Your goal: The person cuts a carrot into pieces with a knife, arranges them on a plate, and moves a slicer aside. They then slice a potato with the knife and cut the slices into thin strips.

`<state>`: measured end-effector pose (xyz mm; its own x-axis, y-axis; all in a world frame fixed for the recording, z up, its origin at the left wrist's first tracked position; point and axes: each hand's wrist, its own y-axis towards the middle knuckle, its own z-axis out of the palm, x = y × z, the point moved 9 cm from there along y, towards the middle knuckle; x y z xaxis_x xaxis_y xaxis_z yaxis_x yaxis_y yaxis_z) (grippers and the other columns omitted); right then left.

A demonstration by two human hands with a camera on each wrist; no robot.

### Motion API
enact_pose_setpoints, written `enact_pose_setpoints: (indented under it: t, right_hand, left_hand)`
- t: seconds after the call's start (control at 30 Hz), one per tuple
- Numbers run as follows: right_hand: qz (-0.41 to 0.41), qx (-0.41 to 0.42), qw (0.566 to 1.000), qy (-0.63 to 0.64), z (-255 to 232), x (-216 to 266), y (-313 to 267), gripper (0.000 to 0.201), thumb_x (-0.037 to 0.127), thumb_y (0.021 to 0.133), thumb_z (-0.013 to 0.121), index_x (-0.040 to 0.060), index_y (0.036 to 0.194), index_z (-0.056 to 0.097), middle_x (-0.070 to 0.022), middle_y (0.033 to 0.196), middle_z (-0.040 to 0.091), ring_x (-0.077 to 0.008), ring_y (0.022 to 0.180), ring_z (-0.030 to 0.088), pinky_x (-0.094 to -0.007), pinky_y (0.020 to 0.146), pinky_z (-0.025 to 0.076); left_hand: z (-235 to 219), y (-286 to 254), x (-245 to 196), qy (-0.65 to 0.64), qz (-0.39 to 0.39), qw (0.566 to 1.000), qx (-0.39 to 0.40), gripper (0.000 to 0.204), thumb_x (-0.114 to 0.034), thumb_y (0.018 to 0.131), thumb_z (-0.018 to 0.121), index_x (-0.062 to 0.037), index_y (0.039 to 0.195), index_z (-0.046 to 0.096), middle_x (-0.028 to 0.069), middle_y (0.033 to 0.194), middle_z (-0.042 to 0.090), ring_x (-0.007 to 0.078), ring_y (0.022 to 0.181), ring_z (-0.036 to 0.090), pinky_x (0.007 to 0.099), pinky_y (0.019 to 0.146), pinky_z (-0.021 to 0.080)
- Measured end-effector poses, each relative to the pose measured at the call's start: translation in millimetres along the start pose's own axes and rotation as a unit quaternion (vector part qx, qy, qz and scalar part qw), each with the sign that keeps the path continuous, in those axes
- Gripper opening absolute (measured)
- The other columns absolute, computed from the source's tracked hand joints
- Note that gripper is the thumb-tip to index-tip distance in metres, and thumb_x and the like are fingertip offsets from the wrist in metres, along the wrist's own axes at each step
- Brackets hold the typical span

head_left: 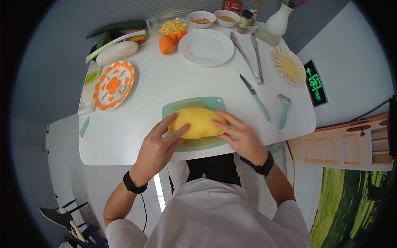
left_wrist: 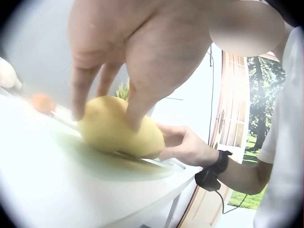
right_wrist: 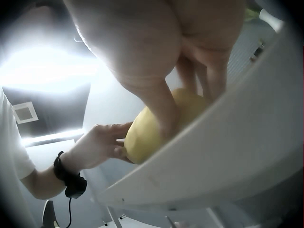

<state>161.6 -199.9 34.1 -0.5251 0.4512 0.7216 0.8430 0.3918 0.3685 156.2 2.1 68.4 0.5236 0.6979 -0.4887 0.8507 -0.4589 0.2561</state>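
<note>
Gripping the yellow lump (head_left: 198,122) from both ends, my left hand (head_left: 156,142) and right hand (head_left: 243,138) are spread fairly wide, fingers and thumbs bent around it. It lies on the green board (head_left: 198,146) near the bench's (head_left: 144,95) front edge. A knife (head_left: 255,97) and a peeler (head_left: 283,113) lie to the right, apart from the board. From the left wrist, a dark crease shows low on the lump, hidden from the head view; from the right wrist, the bench edge hides the board.
</note>
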Motion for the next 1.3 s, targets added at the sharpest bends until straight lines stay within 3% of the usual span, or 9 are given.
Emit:
enact_pose_setpoints:
  t: [0.17,0.33,0.47,0.6,0.9,1.0,1.17,1.27,1.3]
  right_hand:
    - [-0.032,0.008,0.999,-0.025,-4,9,-6,0.049,0.006,0.081,0.078,0.0132,0.129,0.069,-0.0121,0.147,0.053,-0.0316,0.131,0.054,-0.0375,0.107,0.049]
    - [0.062,-0.066,0.992,-0.084,-45,-21,-16,0.03,0.008,0.088,0.072,0.0056,0.118,0.07,-0.0145,0.126,0.066,-0.033,0.115,0.062,-0.04,0.094,0.052]
    - [0.107,-0.182,0.93,-0.3,-92,-43,-22,0.014,0.01,0.096,0.062,0.0,0.103,0.069,-0.0145,0.103,0.07,-0.0346,0.097,0.062,-0.0439,0.085,0.051]
    - [0.191,-0.171,0.878,-0.403,-97,-62,-24,0.025,0.022,0.092,0.07,-0.0012,0.103,0.069,-0.0149,0.1,0.066,-0.0329,0.098,0.061,-0.0439,0.083,0.051]
    - [0.369,-0.09,0.903,-0.203,-94,-101,-30,0.028,0.02,0.087,0.075,-0.0014,0.102,0.064,-0.0164,0.089,0.068,-0.0319,0.081,0.065,-0.0407,0.073,0.052]
    - [0.377,-0.114,0.899,-0.193,-96,-98,-32,0.027,0.016,0.087,0.074,-0.0022,0.104,0.064,-0.0143,0.088,0.069,-0.0261,0.073,0.065,-0.0365,0.068,0.052]
    - [0.335,-0.189,0.923,0.01,-93,-68,-29,0.021,0.003,0.09,0.071,-0.004,0.108,0.063,-0.0071,0.087,0.068,-0.0135,0.072,0.064,-0.0275,0.063,0.051]
    - [0.294,-0.206,0.914,0.187,-65,-20,-25,0.022,-0.003,0.089,0.07,-0.0049,0.11,0.062,-0.0062,0.09,0.068,-0.0121,0.078,0.066,-0.0259,0.066,0.053]
    - [0.284,-0.205,0.904,0.247,-46,0,-24,0.023,-0.005,0.089,0.069,-0.0051,0.11,0.061,-0.0064,0.092,0.069,-0.0125,0.08,0.066,-0.0258,0.068,0.054]
  left_hand:
    - [-2,-8,-11,0.024,0.021,0.999,-0.038,0.05,-0.003,0.075,0.083,-0.0192,0.122,0.074,0.0163,0.142,0.057,0.0362,0.121,0.062,0.0418,0.094,0.058]
    - [3,-13,-7,0.013,0.005,0.999,-0.033,0.054,-0.003,0.074,0.083,-0.0179,0.124,0.072,0.0169,0.146,0.054,0.0364,0.127,0.057,0.0424,0.099,0.054]
    - [-1,-18,-2,0.0,-0.002,0.999,-0.051,0.058,-0.005,0.074,0.084,-0.016,0.129,0.069,0.0177,0.146,0.053,0.0358,0.125,0.057,0.0422,0.097,0.054]
    - [0,-21,1,-0.008,-0.014,0.998,-0.066,0.06,-0.006,0.076,0.084,-0.0132,0.133,0.066,0.018,0.146,0.053,0.0354,0.124,0.058,0.0412,0.096,0.054]
    - [-1,-29,11,-0.083,-0.089,0.99,-0.072,0.061,-0.007,0.079,0.083,-0.0064,0.137,0.061,0.0194,0.143,0.053,0.0324,0.115,0.065,0.0398,0.095,0.055]
    - [-12,-30,9,-0.063,-0.073,0.989,-0.111,0.056,-0.005,0.08,0.081,-0.0042,0.134,0.062,0.0197,0.139,0.056,0.0317,0.11,0.067,0.039,0.092,0.056]
    - [-32,-44,1,-0.078,-0.047,0.979,-0.184,0.037,0.001,0.083,0.076,0.0014,0.119,0.069,0.0183,0.119,0.067,0.029,0.097,0.069,0.0341,0.079,0.058]
    - [-24,-46,-17,-0.14,-0.015,0.978,-0.153,0.028,0.002,0.083,0.074,0.004,0.111,0.071,0.018,0.112,0.069,0.0276,0.09,0.069,0.0324,0.073,0.057]
    - [-14,-45,-20,-0.192,-0.028,0.975,-0.109,0.027,-0.006,0.091,0.069,0.0049,0.116,0.068,0.0186,0.115,0.068,0.0263,0.094,0.068,0.0339,0.077,0.057]
